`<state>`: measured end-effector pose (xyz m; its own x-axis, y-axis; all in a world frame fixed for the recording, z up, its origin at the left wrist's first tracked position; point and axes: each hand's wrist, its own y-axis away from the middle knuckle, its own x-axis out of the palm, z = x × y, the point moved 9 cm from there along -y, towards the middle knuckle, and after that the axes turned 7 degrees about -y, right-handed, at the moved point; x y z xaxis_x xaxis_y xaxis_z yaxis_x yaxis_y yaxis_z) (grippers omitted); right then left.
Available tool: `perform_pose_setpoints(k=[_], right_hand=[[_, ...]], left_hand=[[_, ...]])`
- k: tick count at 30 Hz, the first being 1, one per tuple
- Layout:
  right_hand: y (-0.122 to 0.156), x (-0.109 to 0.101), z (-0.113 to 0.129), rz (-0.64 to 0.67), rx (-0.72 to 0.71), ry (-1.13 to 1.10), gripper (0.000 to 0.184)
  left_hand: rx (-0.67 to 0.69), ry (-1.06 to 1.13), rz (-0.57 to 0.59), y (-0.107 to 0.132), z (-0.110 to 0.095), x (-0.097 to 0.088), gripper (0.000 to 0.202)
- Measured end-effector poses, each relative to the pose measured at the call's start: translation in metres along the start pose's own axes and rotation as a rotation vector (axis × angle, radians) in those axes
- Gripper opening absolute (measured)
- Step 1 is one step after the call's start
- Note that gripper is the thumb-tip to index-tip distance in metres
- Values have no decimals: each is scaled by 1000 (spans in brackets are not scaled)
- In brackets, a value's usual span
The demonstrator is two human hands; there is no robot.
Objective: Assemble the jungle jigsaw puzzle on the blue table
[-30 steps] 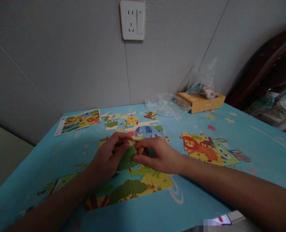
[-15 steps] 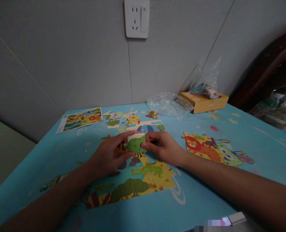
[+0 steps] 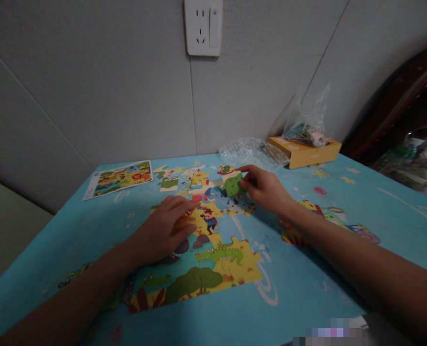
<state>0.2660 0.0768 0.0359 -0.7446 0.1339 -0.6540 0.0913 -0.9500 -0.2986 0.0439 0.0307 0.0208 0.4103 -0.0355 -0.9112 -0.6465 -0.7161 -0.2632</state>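
Note:
A green puzzle piece [image 3: 232,185] with darker spots is pinched in my right hand [image 3: 267,188], held over the upper right of the partly joined jigsaw puzzle [image 3: 195,283]. Below the piece, the blue elephant part of the picture is partly covered. My left hand [image 3: 168,223] hovers over or rests on the puzzle's left side, its fingers apart and holding nothing. Beside its fingertips shows a figure in a hat [image 3: 209,221]. A crocodile [image 3: 222,252] appears on the joined pieces nearer to me.
A printed picture sheet [image 3: 123,179] lies at the back left. Several loose pieces [image 3: 168,182] sit near it. Joined lion pieces [image 3: 292,235] lie right, partly under my right forearm. A clear plastic bag [image 3: 247,153] and a yellow box [image 3: 310,154] stand by the wall.
My right hand has carried the green piece away from my left hand, up and to the right. The left hand has let go of the piece and stayed nearly in place.

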Motion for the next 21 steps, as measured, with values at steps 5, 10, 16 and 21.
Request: perform_pose_setpoints(k=[5, 10, 16, 21], right_hand=[[-19, -26, -55, -7, 278, 246, 34], [-23, -28, -70, 13, 341, 281, 34], [-23, -27, -76, 51, 381, 292, 37], [-22, -29, -77, 63, 402, 309, 38]], left_hand=[[119, -75, 86, 1, -8, 10, 41], [162, -88, 187, 4, -13, 17, 46], [136, -114, 258, 4, -10, 23, 50], [121, -110, 277, 5, -8, 25, 51]])
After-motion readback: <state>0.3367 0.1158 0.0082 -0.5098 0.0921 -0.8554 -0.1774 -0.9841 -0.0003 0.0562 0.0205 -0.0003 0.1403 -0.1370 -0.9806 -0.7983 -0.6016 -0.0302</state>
